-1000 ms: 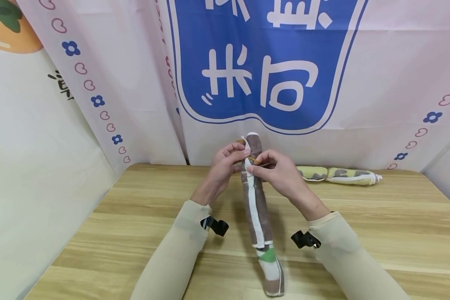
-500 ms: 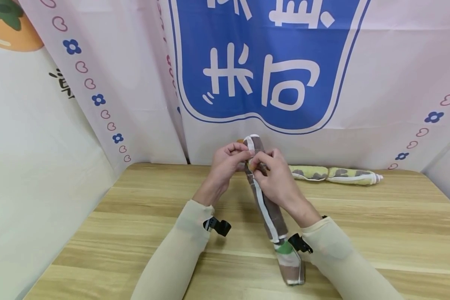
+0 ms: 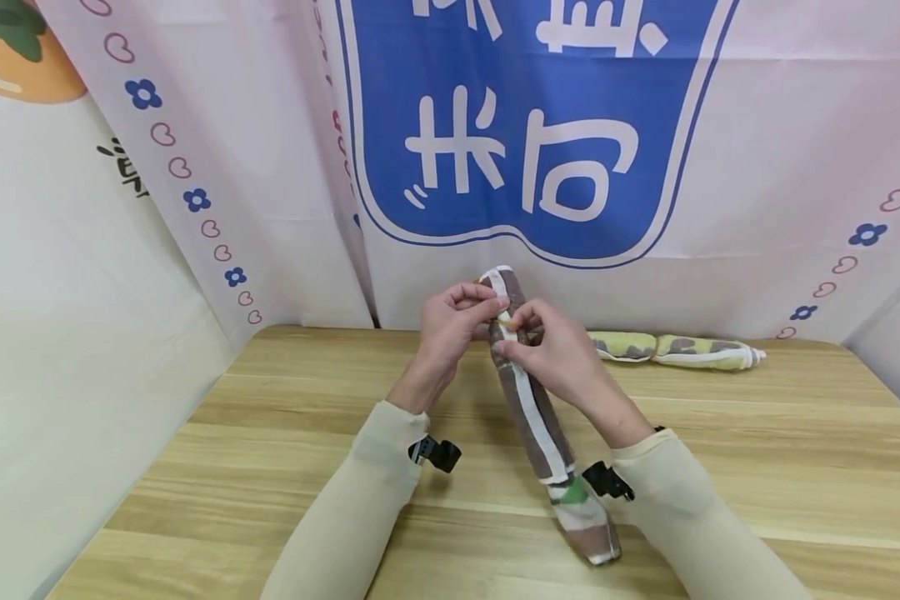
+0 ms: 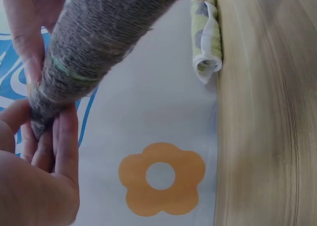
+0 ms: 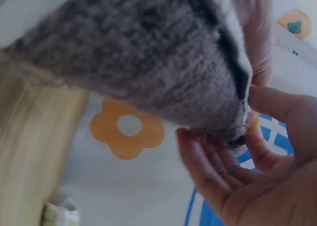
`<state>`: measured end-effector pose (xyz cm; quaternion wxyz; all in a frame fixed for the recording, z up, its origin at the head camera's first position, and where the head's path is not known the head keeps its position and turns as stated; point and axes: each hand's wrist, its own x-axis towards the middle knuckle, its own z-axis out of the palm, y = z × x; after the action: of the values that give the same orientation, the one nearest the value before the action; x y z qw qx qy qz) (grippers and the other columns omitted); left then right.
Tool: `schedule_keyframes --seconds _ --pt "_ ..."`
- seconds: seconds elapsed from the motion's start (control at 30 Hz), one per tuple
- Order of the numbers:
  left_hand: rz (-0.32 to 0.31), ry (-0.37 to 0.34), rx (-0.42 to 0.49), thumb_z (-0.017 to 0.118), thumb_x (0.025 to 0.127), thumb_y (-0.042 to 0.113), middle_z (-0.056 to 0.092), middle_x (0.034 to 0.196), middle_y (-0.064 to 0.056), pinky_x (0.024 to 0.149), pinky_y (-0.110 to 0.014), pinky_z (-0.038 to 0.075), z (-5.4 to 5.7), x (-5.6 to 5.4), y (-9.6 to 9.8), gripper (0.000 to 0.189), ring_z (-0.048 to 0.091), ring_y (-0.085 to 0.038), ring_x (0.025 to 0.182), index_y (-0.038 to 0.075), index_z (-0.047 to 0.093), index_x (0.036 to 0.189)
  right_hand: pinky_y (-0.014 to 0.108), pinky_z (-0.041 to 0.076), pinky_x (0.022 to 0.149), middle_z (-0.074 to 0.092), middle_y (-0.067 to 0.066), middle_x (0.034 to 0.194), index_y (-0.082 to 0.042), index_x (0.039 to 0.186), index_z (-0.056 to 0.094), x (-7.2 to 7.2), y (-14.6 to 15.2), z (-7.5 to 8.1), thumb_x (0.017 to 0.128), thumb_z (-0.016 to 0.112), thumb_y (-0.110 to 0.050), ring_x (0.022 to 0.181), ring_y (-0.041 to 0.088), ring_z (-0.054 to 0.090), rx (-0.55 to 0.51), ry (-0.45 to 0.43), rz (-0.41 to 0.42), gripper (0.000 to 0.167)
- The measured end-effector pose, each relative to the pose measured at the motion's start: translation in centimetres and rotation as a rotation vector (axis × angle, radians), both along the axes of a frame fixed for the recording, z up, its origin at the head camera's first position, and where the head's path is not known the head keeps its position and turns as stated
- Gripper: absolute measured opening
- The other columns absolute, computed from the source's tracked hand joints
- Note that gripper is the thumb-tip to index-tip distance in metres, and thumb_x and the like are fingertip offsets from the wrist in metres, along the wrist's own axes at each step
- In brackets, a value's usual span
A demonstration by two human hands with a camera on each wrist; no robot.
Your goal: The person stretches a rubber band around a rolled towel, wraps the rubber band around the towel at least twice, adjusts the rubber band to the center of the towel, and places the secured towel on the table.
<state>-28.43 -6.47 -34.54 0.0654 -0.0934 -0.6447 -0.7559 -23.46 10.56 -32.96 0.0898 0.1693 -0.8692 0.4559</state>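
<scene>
A rolled towel, grey-brown with a white edge strip and a green and white patch at its near end, slants across the middle of the head view. My left hand grips it close to its far end. Just below, my right hand pinches a thin yellowish rubber band that lies across the roll, its thumb against the towel. In the left wrist view the fingers curl under the narrowed end of the roll. The right wrist view shows the right fingers close beneath it.
A second rolled towel, yellow-green with grey patches and cinched in the middle, lies along the back of the wooden table. A printed cloth hangs directly behind the table's back edge.
The towel's near end has swung to the right. My right hand moved in over the roll, then drew back slightly, with the band stretched at its fingertips. The left hand stays about in place.
</scene>
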Motion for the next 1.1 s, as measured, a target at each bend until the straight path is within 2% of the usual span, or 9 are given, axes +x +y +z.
schedule_keyframes --seconds 0.13,0.27,0.37,0.47,0.53,0.63,0.73,0.87,1.1 --pt "-0.042 0.008 0.106 0.078 0.095 0.004 0.075 0.093 -0.01 0.069 -0.03 0.063 -0.2 -0.3 0.0 0.01 0.073 -0.017 0.079 0.002 0.071 0.1 0.034 0.055 0.073 0.066 0.015 0.108 -0.002 0.11 0.06 -0.6 0.7 0.0 0.096 0.077 -0.009 0.093 0.029 0.064 -0.12 -0.066 -0.006 0.023" --pt "-0.115 -0.088 0.183 0.076 0.097 0.009 0.072 0.097 -0.007 0.075 -0.03 0.062 -0.5 -0.6 -0.2 0.017 0.072 -0.016 0.083 0.004 0.067 0.111 0.03 0.057 0.072 0.065 0.013 0.107 -0.002 0.108 0.058 -1.1 1.1 -0.1 0.095 0.076 -0.007 0.093 0.024 0.061 -0.29 -0.179 0.037 0.023" --pt "-0.197 -0.178 0.159 0.074 0.102 0.019 0.072 0.1 -0.005 0.076 -0.027 0.06 -0.7 -0.8 -0.3 0.028 0.069 -0.014 0.085 0.002 0.068 0.124 0.032 0.06 0.075 0.066 0.012 0.108 -0.003 0.106 0.057 -1.5 1.4 -0.2 0.095 0.075 -0.006 0.095 0.022 0.062 -0.4 -0.274 0.106 0.022" --pt "-0.255 -0.21 0.128 0.07 0.105 0.023 0.074 0.099 -0.005 0.075 -0.026 0.06 -0.8 -0.9 -0.4 0.035 0.069 -0.014 0.085 -0.001 0.068 0.13 0.037 0.062 0.08 0.064 0.01 0.108 -0.005 0.105 0.057 -1.8 1.6 -0.4 0.096 0.074 -0.005 0.097 0.021 0.064 -0.478 -0.347 0.166 0.019" --pt "-0.264 -0.204 0.118 0.07 0.105 0.021 0.074 0.099 -0.004 0.075 -0.026 0.06 -0.9 -1.0 -0.5 0.032 0.07 -0.014 0.086 -0.002 0.07 0.128 0.04 0.062 0.083 0.062 0.009 0.108 -0.006 0.103 0.057 -1.9 1.8 -0.5 0.097 0.074 -0.006 0.098 0.022 0.064 -0.504 -0.387 0.194 0.018" --pt "-0.232 -0.18 0.096 0.074 0.101 0.015 0.073 0.099 -0.003 0.074 -0.026 0.059 -0.8 -1.0 -0.4 0.021 0.069 -0.013 0.087 0.002 0.074 0.118 0.042 0.062 0.084 0.061 0.01 0.107 -0.007 0.102 0.058 -1.9 1.8 -0.5 0.097 0.076 -0.01 0.099 0.023 0.064 -0.479 -0.413 0.212 0.019" --pt "-0.187 -0.164 0.072 0.079 0.096 0.013 0.072 0.099 -0.002 0.072 -0.026 0.058 -0.8 -1.0 -0.2 0.015 0.068 -0.013 0.087 0.006 0.075 0.11 0.041 0.061 0.083 0.063 0.011 0.106 -0.007 0.1 0.058 -1.7 1.7 -0.5 0.095 0.081 -0.018 0.099 0.024 0.064 -0.371 -0.365 0.185 0.026" --pt "-0.138 -0.148 0.052 0.083 0.091 0.012 0.072 0.092 -0.001 0.066 -0.026 0.058 -0.6 -0.8 -0.1 0.018 0.066 -0.012 0.078 0.007 0.075 0.106 0.038 0.057 0.079 0.066 0.013 0.106 -0.006 0.099 0.059 -1.1 1.4 -0.3 0.093 0.086 -0.023 0.098 0.027 0.065 -0.188 -0.189 0.108 0.033" --pt "-0.088 -0.164 0.028 0.081 0.091 0.01 0.069 0.086 -0.001 0.062 -0.026 0.058 -0.3 -0.6 0.0 0.014 0.063 -0.011 0.069 0.007 0.073 0.102 0.048 0.059 0.082 0.051 0.019 0.11 -0.004 0.095 0.06 -0.3 0.2 -0.2 0.091 0.082 0.001 0.106 0.04 0.068 -0.065 0.099 0.081 0.023"
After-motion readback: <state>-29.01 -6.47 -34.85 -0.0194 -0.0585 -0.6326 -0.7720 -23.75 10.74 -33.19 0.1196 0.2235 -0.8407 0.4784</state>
